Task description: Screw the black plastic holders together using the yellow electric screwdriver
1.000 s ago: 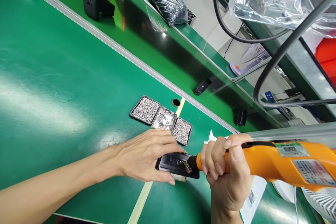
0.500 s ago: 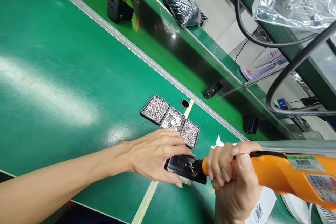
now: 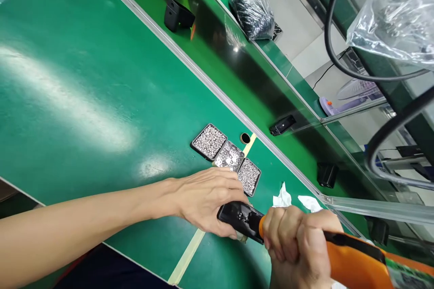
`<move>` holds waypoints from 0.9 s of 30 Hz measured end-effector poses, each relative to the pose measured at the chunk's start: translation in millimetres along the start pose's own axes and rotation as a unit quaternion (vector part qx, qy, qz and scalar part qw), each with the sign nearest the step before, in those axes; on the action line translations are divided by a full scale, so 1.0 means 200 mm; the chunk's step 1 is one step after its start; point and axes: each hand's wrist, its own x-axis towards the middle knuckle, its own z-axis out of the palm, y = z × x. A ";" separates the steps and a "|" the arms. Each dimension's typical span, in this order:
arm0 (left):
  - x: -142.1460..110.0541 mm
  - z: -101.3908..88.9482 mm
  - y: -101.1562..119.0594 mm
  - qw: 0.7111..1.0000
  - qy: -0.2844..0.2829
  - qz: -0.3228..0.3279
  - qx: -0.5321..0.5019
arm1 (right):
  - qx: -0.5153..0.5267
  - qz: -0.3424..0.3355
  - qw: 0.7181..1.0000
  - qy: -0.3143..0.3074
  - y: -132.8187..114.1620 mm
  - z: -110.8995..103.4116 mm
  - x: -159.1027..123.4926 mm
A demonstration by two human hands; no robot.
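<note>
My left hand (image 3: 215,196) is closed around a long black plastic housing (image 3: 237,217), thumb on the near side and fingers over the far side. A pale piece, partly hidden, lies under the housing. My right hand (image 3: 300,241) wraps round the front of an orange electric screwdriver (image 3: 356,259), whose nose points down at the housing's right part. The bit's tip is hidden there. Just beyond my left hand three small square trays stand in a row: a left tray (image 3: 209,141), a middle tray (image 3: 229,156) and a right tray (image 3: 250,177), all filled with small metal parts.
A small round black piece with a gold rim (image 3: 245,138) sits by the yellow tape (image 3: 188,255). Crumpled white paper (image 3: 282,197) lies beyond my right hand. Behind the table's metal edge are several black housings (image 3: 178,14). A black cable (image 3: 328,31) hangs at upper right.
The screwdriver's rear end has swung lower and its nose sits closer over the housing. The metal piece at its tip no longer shows. The whole view has shifted slightly; my left hand keeps its hold.
</note>
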 end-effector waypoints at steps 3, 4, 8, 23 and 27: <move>0.00 0.00 0.00 1.000 0.007 0.002 0.002 | -0.003 0.003 1.000 -0.003 -0.01 0.00 0.00; 0.00 0.00 0.00 1.000 0.005 0.006 0.010 | 0.000 0.009 1.000 -0.006 -0.04 0.00 0.01; 0.00 0.00 0.01 0.999 -0.020 0.013 0.038 | 0.020 -0.027 0.999 0.034 -0.17 -0.03 0.09; 0.12 0.04 0.30 0.970 -0.127 -0.146 0.146 | -0.449 0.002 0.894 0.015 0.13 -0.66 0.33; 0.17 -0.02 0.30 0.968 -0.034 -0.237 -0.072 | -0.690 0.069 0.720 0.031 0.10 -0.87 0.05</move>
